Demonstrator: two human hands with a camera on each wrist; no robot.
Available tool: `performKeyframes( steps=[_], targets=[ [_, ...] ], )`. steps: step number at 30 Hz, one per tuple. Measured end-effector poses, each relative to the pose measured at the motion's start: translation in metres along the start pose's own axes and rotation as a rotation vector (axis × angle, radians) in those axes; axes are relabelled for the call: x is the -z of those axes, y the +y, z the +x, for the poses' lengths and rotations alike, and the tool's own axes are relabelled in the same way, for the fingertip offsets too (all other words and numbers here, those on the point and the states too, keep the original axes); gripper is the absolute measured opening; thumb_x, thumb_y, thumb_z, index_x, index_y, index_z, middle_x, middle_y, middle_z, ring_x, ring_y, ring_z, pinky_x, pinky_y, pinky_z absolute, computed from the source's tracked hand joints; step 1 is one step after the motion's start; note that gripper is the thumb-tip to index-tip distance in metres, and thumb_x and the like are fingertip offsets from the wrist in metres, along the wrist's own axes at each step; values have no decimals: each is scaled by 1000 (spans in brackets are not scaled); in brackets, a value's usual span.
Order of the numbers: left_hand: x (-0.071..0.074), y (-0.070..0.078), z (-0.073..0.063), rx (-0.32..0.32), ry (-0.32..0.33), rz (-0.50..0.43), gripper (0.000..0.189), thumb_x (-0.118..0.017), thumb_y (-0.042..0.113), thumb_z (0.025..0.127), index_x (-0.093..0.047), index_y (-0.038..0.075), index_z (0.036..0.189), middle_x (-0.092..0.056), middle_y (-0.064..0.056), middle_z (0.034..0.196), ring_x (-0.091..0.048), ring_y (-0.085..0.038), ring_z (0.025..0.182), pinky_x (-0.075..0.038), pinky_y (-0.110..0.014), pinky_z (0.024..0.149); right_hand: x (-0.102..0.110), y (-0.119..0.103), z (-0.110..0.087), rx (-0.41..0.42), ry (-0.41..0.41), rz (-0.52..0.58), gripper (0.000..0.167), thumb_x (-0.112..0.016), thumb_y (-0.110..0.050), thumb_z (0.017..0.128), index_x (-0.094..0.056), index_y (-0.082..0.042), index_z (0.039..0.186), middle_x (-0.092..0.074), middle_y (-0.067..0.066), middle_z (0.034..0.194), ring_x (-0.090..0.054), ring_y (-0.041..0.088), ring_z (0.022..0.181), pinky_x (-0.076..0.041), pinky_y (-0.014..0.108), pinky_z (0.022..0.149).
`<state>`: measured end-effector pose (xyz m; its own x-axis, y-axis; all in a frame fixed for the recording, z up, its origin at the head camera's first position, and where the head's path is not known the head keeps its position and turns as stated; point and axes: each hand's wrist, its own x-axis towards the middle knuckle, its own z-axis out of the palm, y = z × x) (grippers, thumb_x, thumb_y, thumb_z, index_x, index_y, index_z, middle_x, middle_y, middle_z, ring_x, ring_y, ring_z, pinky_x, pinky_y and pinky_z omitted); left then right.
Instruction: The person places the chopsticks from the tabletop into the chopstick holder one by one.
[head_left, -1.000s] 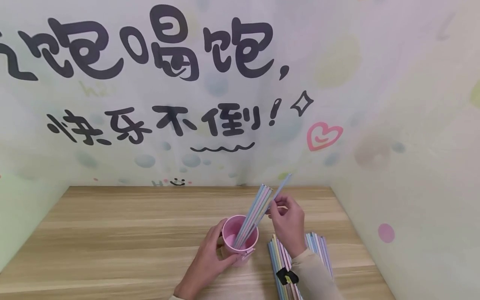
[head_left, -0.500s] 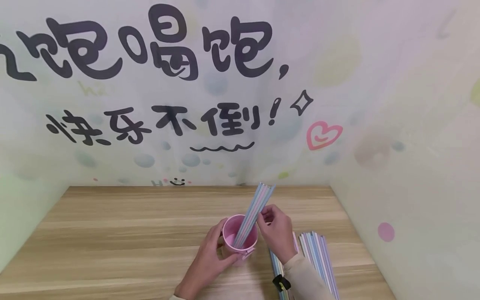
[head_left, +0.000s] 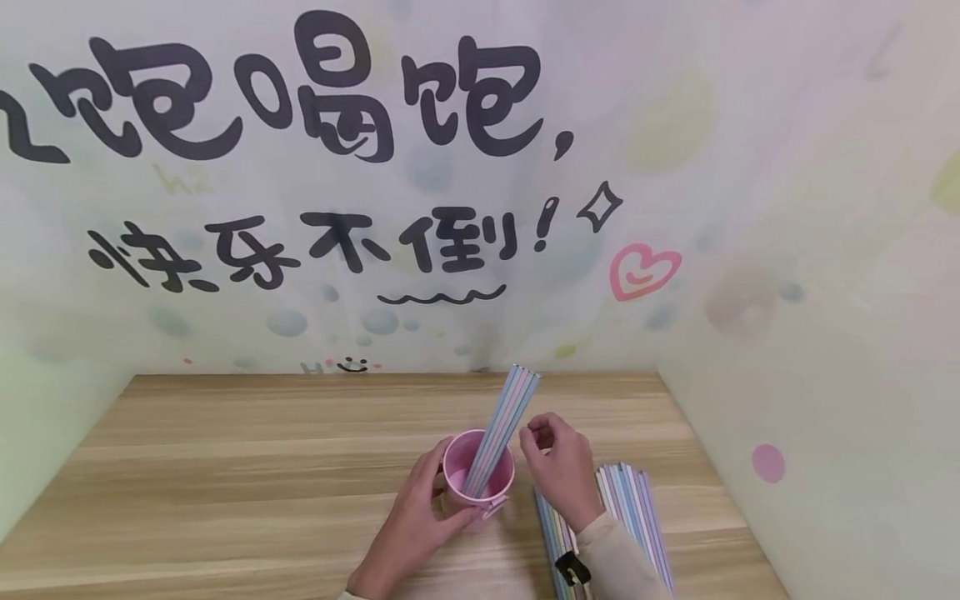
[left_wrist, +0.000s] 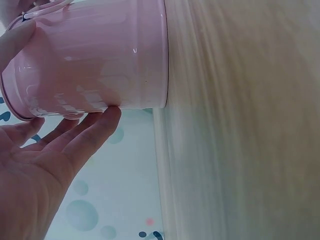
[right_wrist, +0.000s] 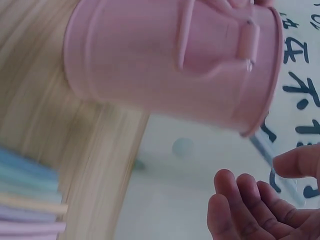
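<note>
A small pink bucket (head_left: 480, 508) stands upright on the table, with a bundle of thin pastel sticks (head_left: 502, 433) leaning to the right out of its mouth. My left hand (head_left: 412, 521) grips the bucket from the left, thumb at the near side and fingers round the far side. In the left wrist view the fingertips of that hand (left_wrist: 55, 155) touch the bucket's wall. Just right of the sticks, apart from them, is my right hand (head_left: 561, 467). Its fingers are loosely bent, and a gap with nothing in it shows between thumb and fingers (right_wrist: 227, 187).
Two groups of similar sticks lie on the wooden table (head_left: 247, 483) at the right: one pile (head_left: 553, 533) is partly under my right forearm, the other pile (head_left: 637, 508) beyond it. A printed wall (head_left: 450, 333) borders the table's back, and side walls close both ends.
The blue stick that my right hand held has been lowered into the bucket to join the bundle. My right hand has let go and drawn slightly right. The left hand stays on the bucket.
</note>
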<state>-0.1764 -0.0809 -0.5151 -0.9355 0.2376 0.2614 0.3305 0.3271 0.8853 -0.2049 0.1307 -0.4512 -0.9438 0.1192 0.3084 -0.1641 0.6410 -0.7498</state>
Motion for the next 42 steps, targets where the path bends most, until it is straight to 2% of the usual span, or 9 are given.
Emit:
performKeyframes(
  steps=[10, 23, 29, 37, 42],
  targets=[
    [1, -1, -1, -4, 5, 8, 98, -86, 33, 78, -29, 23, 156, -46, -5, 143, -51, -25, 128, -56, -32, 98, 33, 33, -2, -64, 13, -57, 11, -65, -14, 95, -70, -4, 96, -66, 1, 79, -59, 12, 70, -51, 22, 56],
    [0, -1, -1, 2, 6, 5, 97, -85, 40, 78, -28, 28, 156, -45, -3, 143, -51, -24, 127, -55, -31, 99, 80, 82, -11, -262, 6, -142, 19, -61, -16, 97, -67, 1, 104, -70, 12, 94, -68, 20, 75, -55, 25, 58],
    [-1, -1, -1, 2, 5, 6, 97, -85, 40, 77, -29, 27, 155, -45, -2, 144, -50, -23, 128, -55, -30, 99, 99, 106, -17, -344, -48, -265, 29, -60, -21, 96, -66, 4, 109, -70, 17, 99, -66, 23, 78, -55, 31, 59],
    [0, 0, 0, 3, 0, 4, 97, -86, 38, 77, -29, 27, 155, -45, -2, 143, -50, -24, 128, -55, -31, 99, 115, 134, -27, -376, -122, -329, 33, -62, -22, 94, -66, 7, 111, -69, 25, 108, -66, 38, 94, -56, 54, 77],
    [0, -1, 0, -2, -1, 2, 98, -86, 36, 77, -28, 29, 155, -45, -1, 143, -50, -24, 128, -55, -31, 99, 120, 144, -29, -408, -212, -360, 33, -63, -22, 92, -68, 8, 106, -70, 22, 99, -66, 32, 83, -57, 51, 72]
  ],
)
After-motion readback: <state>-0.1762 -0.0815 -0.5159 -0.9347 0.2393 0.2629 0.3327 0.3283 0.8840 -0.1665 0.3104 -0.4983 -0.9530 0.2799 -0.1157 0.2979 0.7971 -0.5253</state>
